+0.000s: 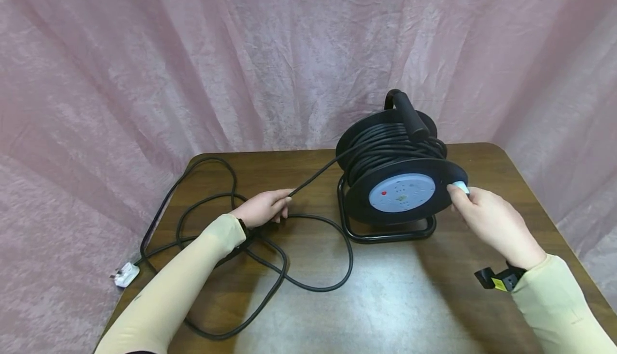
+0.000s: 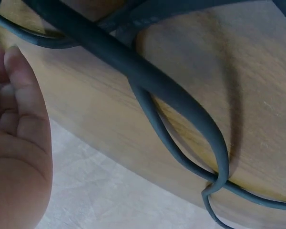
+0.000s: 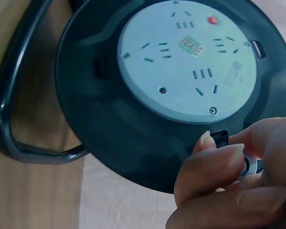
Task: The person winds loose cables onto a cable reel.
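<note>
A black cable reel (image 1: 359, 198) with a pale socket panel (image 1: 402, 192) stands on its tube frame, partly wound with black cable (image 1: 385, 142). My right hand (image 1: 496, 223) pinches the small white crank knob (image 1: 461, 187) at the disc's right edge; in the right wrist view the curled fingers (image 3: 214, 176) surround it beside the socket panel (image 3: 186, 62). Left of the reel, my left hand (image 1: 262, 208) holds the cable between thumb and fingers, and the cable runs up taut to the drum. The left wrist view shows the palm (image 2: 19, 157) and fingertips at the edge; the grip is cut off there.
Loose cable loops (image 1: 284, 276) lie over the left half of the wooden table (image 1: 385, 300). A white plug (image 1: 126, 275) lies at the table's left edge. A pink curtain (image 1: 289, 59) hangs behind the table.
</note>
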Action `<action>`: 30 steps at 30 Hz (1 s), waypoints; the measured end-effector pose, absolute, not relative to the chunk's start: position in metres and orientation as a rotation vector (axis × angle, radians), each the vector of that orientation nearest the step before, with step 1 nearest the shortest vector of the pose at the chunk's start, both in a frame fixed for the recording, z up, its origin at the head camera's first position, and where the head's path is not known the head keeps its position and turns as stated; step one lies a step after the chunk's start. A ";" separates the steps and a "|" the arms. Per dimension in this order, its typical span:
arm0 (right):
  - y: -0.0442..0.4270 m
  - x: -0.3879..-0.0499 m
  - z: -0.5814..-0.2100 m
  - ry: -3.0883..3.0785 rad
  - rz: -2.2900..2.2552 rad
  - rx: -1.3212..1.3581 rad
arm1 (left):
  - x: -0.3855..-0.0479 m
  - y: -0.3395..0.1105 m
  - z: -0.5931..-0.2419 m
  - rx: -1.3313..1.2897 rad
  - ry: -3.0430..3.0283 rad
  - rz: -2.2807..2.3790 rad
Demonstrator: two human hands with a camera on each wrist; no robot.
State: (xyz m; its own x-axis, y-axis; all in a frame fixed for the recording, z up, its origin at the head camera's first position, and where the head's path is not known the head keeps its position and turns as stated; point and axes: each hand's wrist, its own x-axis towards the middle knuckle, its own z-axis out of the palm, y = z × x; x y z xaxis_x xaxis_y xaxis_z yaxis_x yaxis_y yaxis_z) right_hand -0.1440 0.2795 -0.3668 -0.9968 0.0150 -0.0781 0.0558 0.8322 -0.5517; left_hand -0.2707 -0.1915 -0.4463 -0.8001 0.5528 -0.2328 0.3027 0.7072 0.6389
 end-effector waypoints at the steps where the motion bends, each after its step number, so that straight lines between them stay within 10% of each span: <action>1: 0.280 -0.144 -0.368 2.943 -0.884 0.061 | -0.270 -0.192 -0.446 0.660 2.502 0.834; 30: 0.278 -0.146 -0.406 2.903 -0.784 0.114 | -0.259 -0.180 -0.440 0.723 2.461 0.813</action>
State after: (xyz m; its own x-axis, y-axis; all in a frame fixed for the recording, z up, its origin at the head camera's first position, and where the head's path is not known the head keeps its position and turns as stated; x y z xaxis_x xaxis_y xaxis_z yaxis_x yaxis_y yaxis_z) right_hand -0.1461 0.2776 -0.4058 -0.9884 0.0386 -0.1469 0.1073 0.8620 -0.4955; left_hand -0.2591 -0.1804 -0.4401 -0.7629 0.5986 -0.2443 0.3351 0.6893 0.6423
